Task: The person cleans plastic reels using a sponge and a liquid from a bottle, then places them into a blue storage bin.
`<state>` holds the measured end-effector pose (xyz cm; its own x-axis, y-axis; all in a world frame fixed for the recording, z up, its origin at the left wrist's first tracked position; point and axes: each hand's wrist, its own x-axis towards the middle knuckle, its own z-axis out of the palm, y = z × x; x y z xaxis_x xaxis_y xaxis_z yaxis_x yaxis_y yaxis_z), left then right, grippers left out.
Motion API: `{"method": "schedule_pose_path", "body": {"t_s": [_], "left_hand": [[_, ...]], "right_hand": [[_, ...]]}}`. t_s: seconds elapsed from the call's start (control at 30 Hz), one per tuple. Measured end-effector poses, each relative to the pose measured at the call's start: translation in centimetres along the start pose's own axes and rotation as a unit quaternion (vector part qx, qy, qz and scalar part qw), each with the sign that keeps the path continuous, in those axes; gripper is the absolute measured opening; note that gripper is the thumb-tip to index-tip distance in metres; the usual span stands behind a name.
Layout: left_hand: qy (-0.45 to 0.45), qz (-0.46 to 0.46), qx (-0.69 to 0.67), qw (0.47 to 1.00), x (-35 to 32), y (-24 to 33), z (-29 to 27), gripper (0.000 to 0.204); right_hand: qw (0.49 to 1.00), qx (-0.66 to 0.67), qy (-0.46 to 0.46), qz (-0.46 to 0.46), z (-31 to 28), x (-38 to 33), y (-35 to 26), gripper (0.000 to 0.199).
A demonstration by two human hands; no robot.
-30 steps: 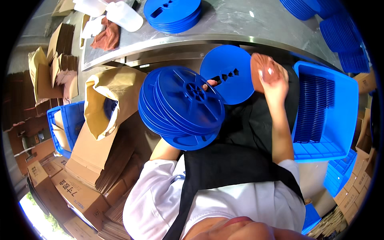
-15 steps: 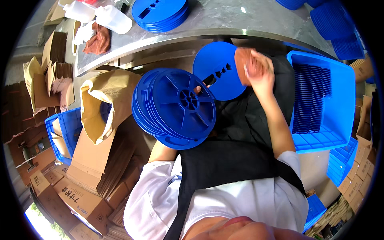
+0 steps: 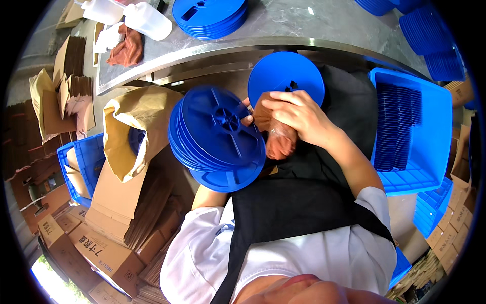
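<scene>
My right hand (image 3: 306, 117) is closed round a crumpled brown cloth (image 3: 282, 142), which covers the lower left part of a flat blue plastic reel disc (image 3: 283, 68). Small cut-outs at the disc's middle are partly covered by my fingers. To the left, a bundle of blue plastic reels (image 3: 210, 114) leans against my left forearm. Of my left hand (image 3: 247, 112) only fingertips show, between the bundle and the disc. They curl at the bundle's right edge; the rest of the hand is hidden behind the reels.
A steel-edged table (image 3: 283, 25) ahead carries a stack of blue discs (image 3: 210, 17), white squeeze bottles (image 3: 148, 21) and another brown cloth (image 3: 126, 46). At right stands a blue crate (image 3: 430, 152) with rows of discs. A paper sack (image 3: 119, 147) and cartons (image 3: 104, 248) stand at left.
My right hand has swept the brown cloth from the disc's right edge to its lower left. The reel bundle has tilted and shifted slightly left and down.
</scene>
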<state>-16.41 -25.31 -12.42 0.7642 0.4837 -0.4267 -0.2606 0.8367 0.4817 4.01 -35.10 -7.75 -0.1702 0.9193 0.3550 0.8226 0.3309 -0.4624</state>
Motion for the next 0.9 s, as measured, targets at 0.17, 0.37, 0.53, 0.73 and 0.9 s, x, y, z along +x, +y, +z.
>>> {"method": "schedule_pose_path", "body": {"t_s": [0.17,0.37,0.53,0.73,0.9], "left_hand": [[-0.007,-0.009,-0.02,1.0,1.6,0.3,2.2,0.037],[-0.022,-0.005,-0.005,1.0,2.9,0.2,2.1,0.036],[-0.031,0.014,0.005,0.999,3.4,-0.2,1.8,0.036],[-0.065,0.034,0.028,0.997,4.9,-0.3,2.8,0.035],[-0.063,0.047,0.033,0.996,5.0,-0.4,2.4,0.034]], "right_hand": [[0.984,-0.046,0.149,0.087,-1.5,-4.7,3.2,0.029],[0.617,0.467,0.48,0.414,-0.1,-5.3,5.7,0.029],[0.448,0.708,0.431,0.336,-2.0,-1.6,1.3,0.04],[0.759,0.47,0.299,0.337,3.5,1.2,0.1,0.044],[0.869,0.418,0.24,0.108,0.5,-0.4,-4.7,0.039]]}}
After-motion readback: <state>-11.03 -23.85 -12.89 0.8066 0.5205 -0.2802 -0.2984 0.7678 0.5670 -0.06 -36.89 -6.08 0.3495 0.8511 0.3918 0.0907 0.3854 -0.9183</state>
